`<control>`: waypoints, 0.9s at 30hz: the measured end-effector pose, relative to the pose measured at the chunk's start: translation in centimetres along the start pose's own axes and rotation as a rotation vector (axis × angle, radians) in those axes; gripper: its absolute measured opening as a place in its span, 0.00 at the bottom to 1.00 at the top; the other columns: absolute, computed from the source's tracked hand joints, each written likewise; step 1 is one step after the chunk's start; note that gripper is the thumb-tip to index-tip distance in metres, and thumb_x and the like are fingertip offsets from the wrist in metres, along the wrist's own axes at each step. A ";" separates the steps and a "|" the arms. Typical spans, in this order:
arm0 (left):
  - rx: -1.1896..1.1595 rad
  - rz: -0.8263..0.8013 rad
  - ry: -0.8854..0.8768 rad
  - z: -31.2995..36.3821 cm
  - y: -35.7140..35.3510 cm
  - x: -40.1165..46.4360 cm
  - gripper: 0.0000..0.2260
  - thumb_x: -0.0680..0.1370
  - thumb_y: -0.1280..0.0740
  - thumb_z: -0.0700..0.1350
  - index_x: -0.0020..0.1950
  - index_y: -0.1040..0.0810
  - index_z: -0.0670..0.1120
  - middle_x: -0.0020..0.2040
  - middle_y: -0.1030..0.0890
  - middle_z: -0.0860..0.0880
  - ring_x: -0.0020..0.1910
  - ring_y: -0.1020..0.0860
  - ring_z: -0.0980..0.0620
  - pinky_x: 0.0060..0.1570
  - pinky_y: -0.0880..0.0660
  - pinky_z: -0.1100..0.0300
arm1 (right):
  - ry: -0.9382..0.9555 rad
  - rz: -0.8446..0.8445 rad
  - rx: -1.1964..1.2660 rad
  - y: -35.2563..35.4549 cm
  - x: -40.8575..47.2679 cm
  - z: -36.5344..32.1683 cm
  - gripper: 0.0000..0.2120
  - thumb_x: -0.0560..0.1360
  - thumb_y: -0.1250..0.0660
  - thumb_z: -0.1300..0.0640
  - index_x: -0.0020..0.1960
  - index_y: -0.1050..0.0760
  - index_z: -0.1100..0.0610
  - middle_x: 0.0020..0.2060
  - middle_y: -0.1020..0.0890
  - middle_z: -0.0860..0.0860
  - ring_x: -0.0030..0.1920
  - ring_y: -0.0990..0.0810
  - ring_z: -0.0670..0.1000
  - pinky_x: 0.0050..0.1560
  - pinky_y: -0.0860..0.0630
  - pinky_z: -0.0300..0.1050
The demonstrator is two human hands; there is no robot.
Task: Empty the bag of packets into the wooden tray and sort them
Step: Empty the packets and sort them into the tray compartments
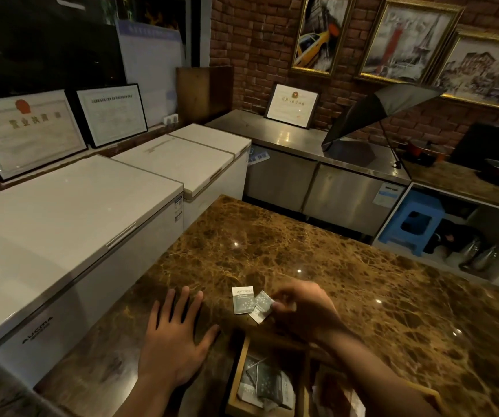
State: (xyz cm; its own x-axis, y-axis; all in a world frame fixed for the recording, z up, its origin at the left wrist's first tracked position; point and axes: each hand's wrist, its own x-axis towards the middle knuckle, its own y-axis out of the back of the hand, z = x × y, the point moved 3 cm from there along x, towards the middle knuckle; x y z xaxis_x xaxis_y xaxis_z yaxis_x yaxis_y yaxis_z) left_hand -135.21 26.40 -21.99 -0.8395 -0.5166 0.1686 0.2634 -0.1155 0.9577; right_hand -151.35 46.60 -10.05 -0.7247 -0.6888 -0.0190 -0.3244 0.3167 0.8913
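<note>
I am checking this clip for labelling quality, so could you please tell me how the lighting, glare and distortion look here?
Head view: dim, warm lighting; small glare spots on the marble counter; wide-angle bending at the edges, seen in the freezer; the right hand is slightly blurred at the packet it pinches; the left hand is sharper; the wooden tray sits in shadow.

Shallow light-wood tray with raised rim (237, 375) at the near edge of the brown marble counter, partly cut off by the frame and crossed by a forearm. Inside its left compartment, a loose heap of small grey-and-white paper packets (267, 386), overlapping at mixed angles. Beyond the tray, flat on the marble, one grey packet with white top band and dotted print (243, 300), roughly upright. Just beside it on the right, touching or overlapping its edge, a second matching packet (261, 306), tilted, pinched at its right corner.
</note>
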 end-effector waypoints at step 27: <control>-0.005 0.021 -0.012 0.0 0.0 -0.1 0.35 0.76 0.50 0.73 0.78 0.35 0.56 0.79 0.35 0.49 0.80 0.42 0.44 0.77 0.46 0.43 | -0.020 -0.104 0.402 2.9 0.8 0.6 0.21 0.74 0.27 0.66 0.62 0.21 0.48 0.55 0.20 0.48 0.52 0.18 0.47 0.45 0.16 0.42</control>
State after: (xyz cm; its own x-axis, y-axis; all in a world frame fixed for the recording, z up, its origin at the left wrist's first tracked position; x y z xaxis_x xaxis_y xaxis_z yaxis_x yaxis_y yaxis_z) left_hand -135.14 26.45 -22.01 -0.8393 -0.5088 0.1916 0.2836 -0.1090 0.9527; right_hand -153.22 47.38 -7.73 -0.6858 -0.7192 -0.1116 -0.6050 0.4782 0.6366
